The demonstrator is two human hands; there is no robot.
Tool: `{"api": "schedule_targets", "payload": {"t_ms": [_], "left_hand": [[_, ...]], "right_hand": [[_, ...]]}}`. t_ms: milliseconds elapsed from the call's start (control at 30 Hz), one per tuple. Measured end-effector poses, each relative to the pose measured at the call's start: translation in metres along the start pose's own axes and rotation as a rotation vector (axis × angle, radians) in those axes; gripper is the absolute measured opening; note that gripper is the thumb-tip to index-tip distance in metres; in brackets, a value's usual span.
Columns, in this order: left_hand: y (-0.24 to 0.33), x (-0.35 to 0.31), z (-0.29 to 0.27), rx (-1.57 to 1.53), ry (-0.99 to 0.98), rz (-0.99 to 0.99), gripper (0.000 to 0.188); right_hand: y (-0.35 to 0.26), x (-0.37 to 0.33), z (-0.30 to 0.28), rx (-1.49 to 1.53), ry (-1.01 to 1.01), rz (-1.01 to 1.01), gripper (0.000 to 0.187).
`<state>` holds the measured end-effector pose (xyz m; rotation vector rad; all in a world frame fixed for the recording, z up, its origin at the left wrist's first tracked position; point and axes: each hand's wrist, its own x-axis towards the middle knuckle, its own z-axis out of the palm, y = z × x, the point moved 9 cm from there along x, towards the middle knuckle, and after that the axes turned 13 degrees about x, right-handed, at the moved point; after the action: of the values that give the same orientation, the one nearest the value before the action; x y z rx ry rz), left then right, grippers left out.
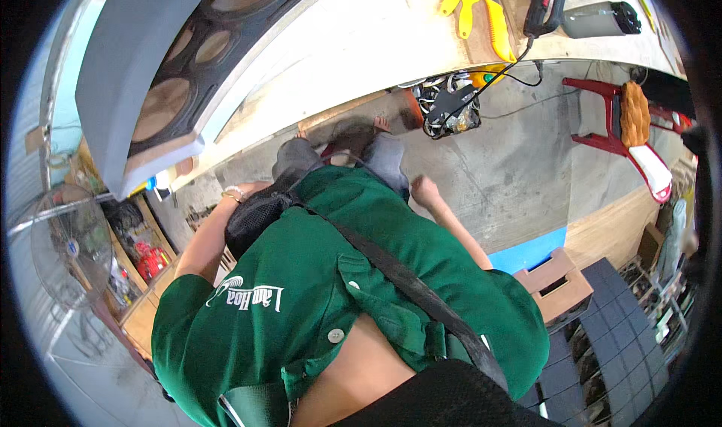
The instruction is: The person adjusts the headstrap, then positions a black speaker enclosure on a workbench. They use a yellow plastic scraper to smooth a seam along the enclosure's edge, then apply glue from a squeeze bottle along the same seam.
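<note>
In the head view, the rounded black mesh pouch (256, 220) sits at nine o'clock, textured and dark against the green shirt (391, 224); the left hand (250, 188) is at its far edge, fingers mostly hidden, so their opening and hold cannot be told. At three o'clock, the right hand (426, 191) has its fingers curled into a loose fist, nothing showing in it.
</note>
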<state>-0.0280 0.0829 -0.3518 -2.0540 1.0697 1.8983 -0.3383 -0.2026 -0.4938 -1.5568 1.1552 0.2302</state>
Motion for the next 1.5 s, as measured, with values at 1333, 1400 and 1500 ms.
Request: {"api": "schedule_targets", "payload": {"t_ms": [1333, 1400, 1500], "left_hand": [[-0.124, 0.167, 0.127, 0.015, 0.301, 0.23, 0.037], [-0.127, 0.187, 0.148, -0.118, 0.292, 0.303, 0.033], [-0.132, 0.203, 0.163, -0.247, 0.358, 0.284, 0.026]], "right_hand": [[0.098, 0.002, -0.028, -0.255, -0.494, 0.296, 0.025], [0.096, 0.009, -0.024, -0.564, -0.564, 0.185, 0.031], [0.092, 0.017, -0.018, -0.858, -0.675, 0.202, 0.045]]}}
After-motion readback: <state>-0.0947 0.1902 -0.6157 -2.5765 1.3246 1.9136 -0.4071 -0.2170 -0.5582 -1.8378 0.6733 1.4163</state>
